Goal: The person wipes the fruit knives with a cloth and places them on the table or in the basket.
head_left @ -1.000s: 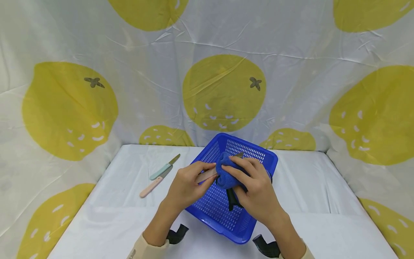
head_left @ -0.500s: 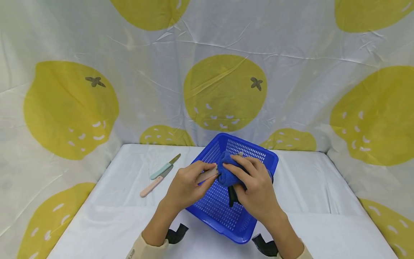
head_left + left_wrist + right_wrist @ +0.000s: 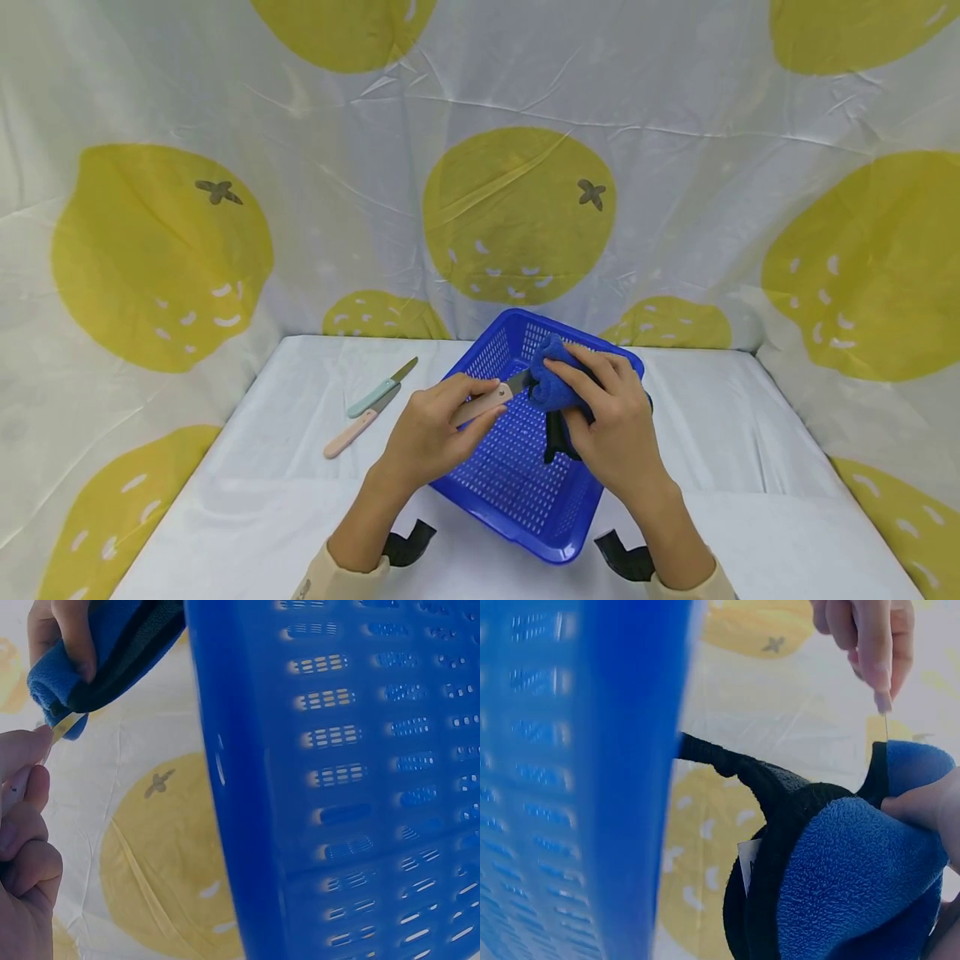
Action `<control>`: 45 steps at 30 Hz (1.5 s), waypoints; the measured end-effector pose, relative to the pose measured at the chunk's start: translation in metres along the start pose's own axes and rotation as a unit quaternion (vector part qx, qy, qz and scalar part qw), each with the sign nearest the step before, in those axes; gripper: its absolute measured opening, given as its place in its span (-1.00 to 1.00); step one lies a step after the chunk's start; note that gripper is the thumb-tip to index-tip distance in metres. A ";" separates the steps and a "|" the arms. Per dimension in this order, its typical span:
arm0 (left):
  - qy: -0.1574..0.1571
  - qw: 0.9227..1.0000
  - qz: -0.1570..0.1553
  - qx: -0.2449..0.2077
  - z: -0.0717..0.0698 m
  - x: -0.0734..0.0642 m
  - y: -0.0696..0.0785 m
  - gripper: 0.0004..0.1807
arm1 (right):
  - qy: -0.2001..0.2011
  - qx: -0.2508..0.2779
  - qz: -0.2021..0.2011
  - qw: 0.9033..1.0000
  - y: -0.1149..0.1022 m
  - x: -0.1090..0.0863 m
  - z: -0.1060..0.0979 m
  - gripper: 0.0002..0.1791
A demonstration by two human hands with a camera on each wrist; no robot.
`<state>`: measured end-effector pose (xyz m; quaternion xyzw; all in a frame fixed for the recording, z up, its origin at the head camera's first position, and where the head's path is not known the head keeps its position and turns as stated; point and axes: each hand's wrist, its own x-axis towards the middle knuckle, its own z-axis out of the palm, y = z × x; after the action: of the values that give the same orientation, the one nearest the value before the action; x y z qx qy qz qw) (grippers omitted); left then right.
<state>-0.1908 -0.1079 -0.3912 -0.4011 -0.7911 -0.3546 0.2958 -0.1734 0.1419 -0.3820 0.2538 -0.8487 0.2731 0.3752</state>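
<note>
My left hand grips a knife by its pale pink handle, over the blue basket. The blade points up and right, and its far part is hidden in a blue cloth. Folded around that blade, the cloth is pinched by my right hand. In the right wrist view the cloth shows a fuzzy blue face, black edging, a white tag and a black strap. The left wrist view has the cloth meeting the blade just beyond my left fingertips.
The blue perforated basket stands at an angle beneath my hands. Left of it on the white-covered table lie a mint-handled knife and a pink-handled knife. A lemon-print curtain surrounds the table.
My right hand and the cloth have moved to the right along the blade, so the part of it near the handle now shows. My left hand has stayed nearly still.
</note>
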 end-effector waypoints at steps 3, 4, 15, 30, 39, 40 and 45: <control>0.001 1.000 0.002 -0.004 0.000 0.000 0.000 -0.68 | 0.008 -0.005 0.011 1.000 0.006 0.000 -0.003 -0.48; 0.002 1.000 0.003 -0.005 0.001 0.000 0.000 -0.68 | 0.011 -0.007 0.014 1.000 0.008 0.001 -0.004 -0.48; -0.001 1.000 0.002 -0.014 0.000 0.000 -0.003 -0.63 | 0.056 0.009 0.053 0.997 0.026 0.002 -0.014 -0.43; 0.019 1.000 -0.023 0.009 0.000 -0.001 -0.008 -0.64 | 0.008 0.039 0.025 0.999 0.000 -0.001 -0.010 -0.45; 0.021 1.000 -0.019 0.005 0.003 0.000 -0.008 -0.66 | -0.018 0.061 -0.027 0.998 -0.018 -0.003 0.004 -0.46; 0.022 1.000 -0.017 0.006 0.003 0.000 -0.008 -0.66 | -0.019 0.062 -0.032 0.997 -0.020 -0.003 0.005 -0.46; 0.019 1.000 -0.012 0.008 0.003 0.001 -0.007 -0.64 | -0.032 0.062 -0.048 0.996 -0.024 -0.003 0.009 -0.47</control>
<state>-0.1979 -0.1083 -0.3948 -0.3823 -0.7929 -0.3597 0.3094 -0.1610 0.1196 -0.3827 0.3254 -0.8284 0.2990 0.3442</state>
